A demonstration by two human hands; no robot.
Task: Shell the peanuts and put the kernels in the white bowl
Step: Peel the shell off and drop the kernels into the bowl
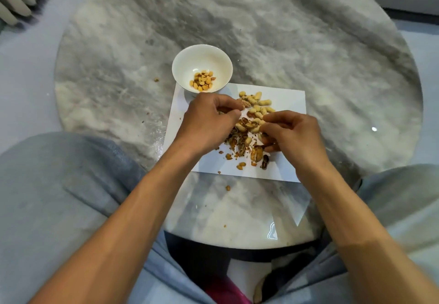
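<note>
While both hands work over the sheet, I log the following from the head view.

Item one: round marble table [297, 42], grey and white, filling most of the view.

Item two: white paper sheet [288, 99], lying flat on the table toward its 6 o'clock edge.

Item three: white bowl [202, 56], standing upright at the sheet's 11 o'clock corner, its base overlapping that corner. Shelled kernels [203, 81] lie in a small heap in its bottom.

Item four: whole peanuts [260, 106], pale, clustered on the sheet at about 4 o'clock from the bowl, between the two hands and just beyond them.

Item five: broken shells [242, 142], brown, with crumbs, scattered on the sheet at 6 o'clock from the whole peanuts; a few crumbs lie off the sheet on the table.

Item six: left hand [206, 120], at 6 o'clock from the bowl and just beside it, fingers curled inward with thumb meeting fingertips. A brownish bit shows inside the curl; I cannot tell whether it is a peanut, shell or kernel.

Item seven: right hand [294, 135], over the right part of the shell litter, fingers curled and pinching a brown piece of shell [267, 140] at their tips.

Item eight: grey trouser legs [59, 185], at both sides of the table's 6 o'clock edge.
</note>
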